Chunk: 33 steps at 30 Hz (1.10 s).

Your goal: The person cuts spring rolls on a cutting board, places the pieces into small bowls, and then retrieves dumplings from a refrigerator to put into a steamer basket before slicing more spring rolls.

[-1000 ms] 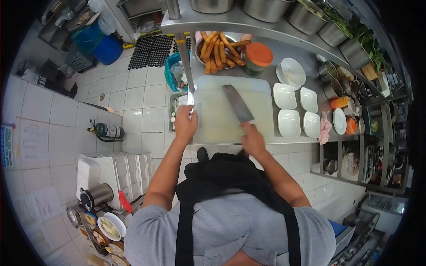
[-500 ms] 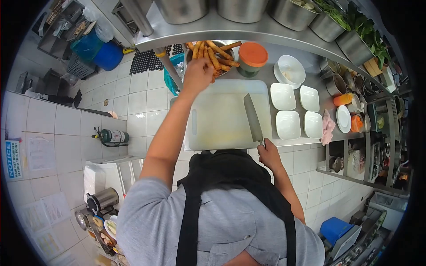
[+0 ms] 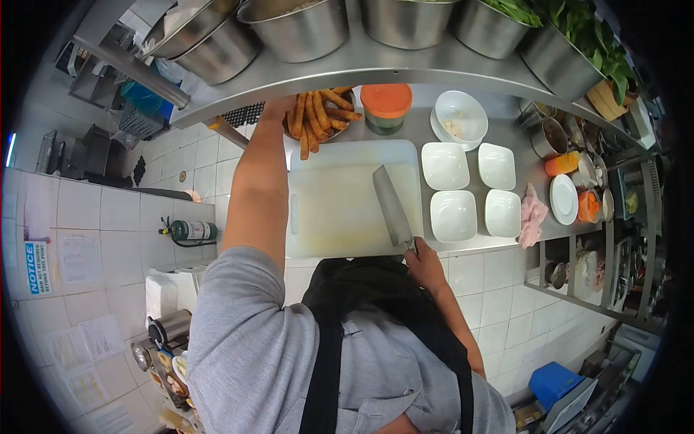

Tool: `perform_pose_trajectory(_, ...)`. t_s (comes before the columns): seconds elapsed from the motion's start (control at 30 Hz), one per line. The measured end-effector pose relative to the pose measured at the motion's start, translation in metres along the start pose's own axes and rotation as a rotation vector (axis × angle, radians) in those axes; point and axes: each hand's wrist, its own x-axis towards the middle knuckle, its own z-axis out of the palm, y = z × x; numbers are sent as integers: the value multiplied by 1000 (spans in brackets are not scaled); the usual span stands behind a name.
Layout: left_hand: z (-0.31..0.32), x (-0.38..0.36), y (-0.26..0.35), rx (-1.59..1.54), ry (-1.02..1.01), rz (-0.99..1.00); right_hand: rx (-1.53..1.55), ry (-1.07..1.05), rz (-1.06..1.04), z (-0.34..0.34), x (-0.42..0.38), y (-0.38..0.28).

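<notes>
My right hand (image 3: 425,266) is closed round the handle of a kitchen knife (image 3: 392,206). Its wide blade slants over the right part of a white cutting board (image 3: 354,202). Long golden-brown fried rolls (image 3: 314,116) are piled in a round metal bowl (image 3: 350,130) behind the board, some jutting past its rim. At the left side of this pile is my left hand (image 3: 285,107), partly under the shelf edge. Its fingers are hidden, so whether they grip a roll does not show. Beside the bowl stands a tub with an orange lid (image 3: 387,101).
Several square white bowls (image 3: 444,166) stand right of the board, with a round white bowl (image 3: 463,119) behind them. A pink cloth (image 3: 533,215) and a white plate (image 3: 564,199) lie farther right. A steel shelf (image 3: 347,72) carrying metal containers overhangs the counter's back.
My left hand has moved from the front of the rolls to their left side, farther under the shelf. My right hand still holds the knife over the board. The camera view has shifted.
</notes>
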Motion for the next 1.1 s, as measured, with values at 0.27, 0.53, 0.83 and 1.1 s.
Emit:
perform_pose_trajectory(0.27, -12, -36, 24, -113, 173, -94, 135, -119, 135, -18, 5, -14)
perform_pose_trajectory(0.53, -56, -217, 106, -263, -354, 20, 394, -5, 319, -18, -11, -2)
perform_pose_trajectory(0.83, 47, -318, 58, -282, -677, 180, 294, 68, 289, -6, -13, -6)
perform_pose_trajectory(1.1, -15, -314, 37, 305, -440, 436, 79, 109, 221, -1, -15, -5)
